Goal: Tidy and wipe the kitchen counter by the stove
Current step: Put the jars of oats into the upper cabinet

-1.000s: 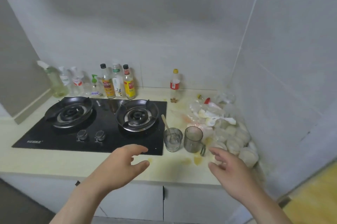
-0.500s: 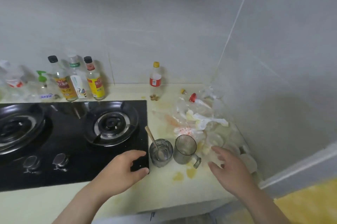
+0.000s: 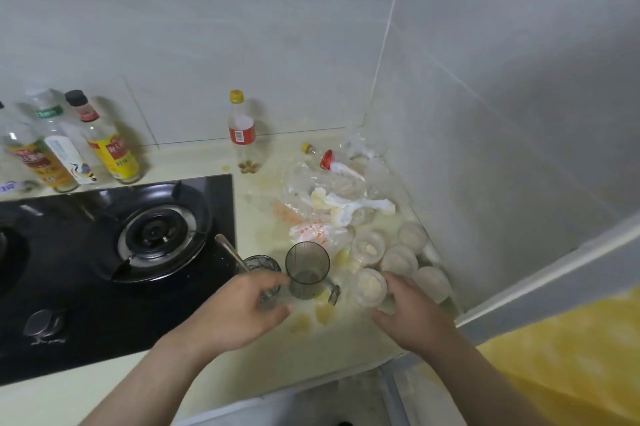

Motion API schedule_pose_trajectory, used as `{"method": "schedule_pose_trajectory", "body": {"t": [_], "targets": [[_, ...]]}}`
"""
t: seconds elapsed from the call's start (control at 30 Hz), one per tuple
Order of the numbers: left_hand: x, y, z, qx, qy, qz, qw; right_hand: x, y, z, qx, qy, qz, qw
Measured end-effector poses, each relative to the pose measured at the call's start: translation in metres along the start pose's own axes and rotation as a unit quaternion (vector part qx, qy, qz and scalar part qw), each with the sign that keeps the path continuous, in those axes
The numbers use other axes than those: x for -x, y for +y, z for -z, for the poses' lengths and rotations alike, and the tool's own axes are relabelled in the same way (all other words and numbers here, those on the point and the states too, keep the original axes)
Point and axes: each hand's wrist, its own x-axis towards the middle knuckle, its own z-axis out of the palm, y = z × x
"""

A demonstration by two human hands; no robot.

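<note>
Left hand (image 3: 239, 313) curls thumb and fingers round the clear glass (image 3: 265, 264) just right of the stove (image 3: 86, 304), spoon (image 3: 228, 247) leaning back-left, while the right hand (image 3: 412, 316), fingers spread, touches the nearest frosted cup (image 3: 370, 285) directly ahead, smoky mug (image 3: 306, 266) standing between them.

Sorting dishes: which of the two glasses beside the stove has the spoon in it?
The clear glass in the left hand, nearer the stove, holds the spoon; the smoky handled mug to its right holds none.
</note>
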Motion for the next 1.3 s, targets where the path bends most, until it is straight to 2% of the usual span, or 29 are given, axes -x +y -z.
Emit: {"method": "schedule_pose_trajectory", "body": {"t": [0.3, 0.47, 0.73, 0.87, 1.07, 1.3], "targets": [[-0.017, 0.028, -0.039, -0.028, -0.003, 0.012, 1.0, -0.032, 0.008, -0.013, 0.032, -0.009, 0.013, 0.999], [-0.013, 0.036, -0.056, -0.006, -0.003, 0.032, 0.999, -0.039, 0.013, -0.014, -0.001, 0.009, 0.037, 0.999], [-0.014, 0.043, -0.069, 0.006, 0.012, 0.057, 0.998, -0.027, 0.018, 0.005, -0.068, -0.006, 0.058, 0.996], [-0.02, 0.048, -0.073, 0.002, 0.021, 0.042, 0.999, -0.015, 0.01, 0.025, -0.098, -0.01, 0.094, 0.991], [-0.023, 0.053, -0.079, 0.055, 0.018, 0.029, 0.998, 0.005, -0.013, 0.055, -0.158, -0.035, 0.161, 0.974], [-0.022, 0.066, -0.076, 0.104, 0.055, -0.004, 0.993, 0.014, -0.03, 0.065, -0.217, -0.06, 0.185, 0.957]]}}
